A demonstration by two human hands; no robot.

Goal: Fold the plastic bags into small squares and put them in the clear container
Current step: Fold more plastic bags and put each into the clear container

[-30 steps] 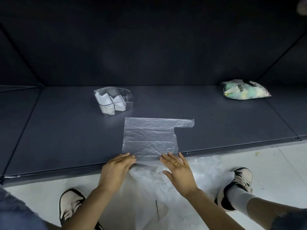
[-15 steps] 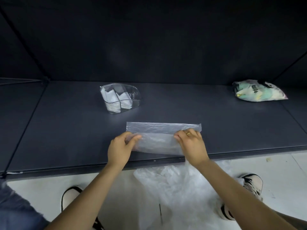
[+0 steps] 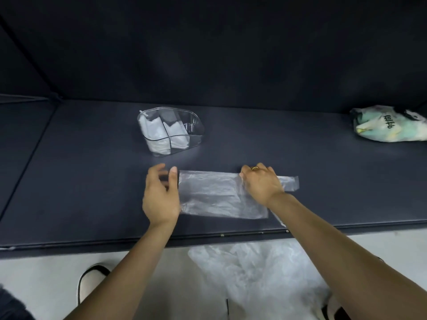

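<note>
A loose heap of plastic bags [image 3: 258, 271] waits on the pale floor [image 3: 46, 273] at 6 o'clock, a shoe [image 3: 90, 280] at 7. On the dark mat [image 3: 80, 181], the bag [image 3: 215, 195], lying open a second ago, is now folded in half away from the person. The right hand [image 3: 261, 183] presses its 3 o'clock side flat; the left hand [image 3: 160, 195], loosely curled, has let go. More folds remain. At 11 o'clock the clear container [image 3: 171, 132] holds folded bags; a printed bag [image 3: 388, 125] lies at 2, before a dark wall [image 3: 208, 54].

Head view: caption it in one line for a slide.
Both hands, left and right, flatten a half-folded clear plastic bag on the dark surface before the clear container.
</note>
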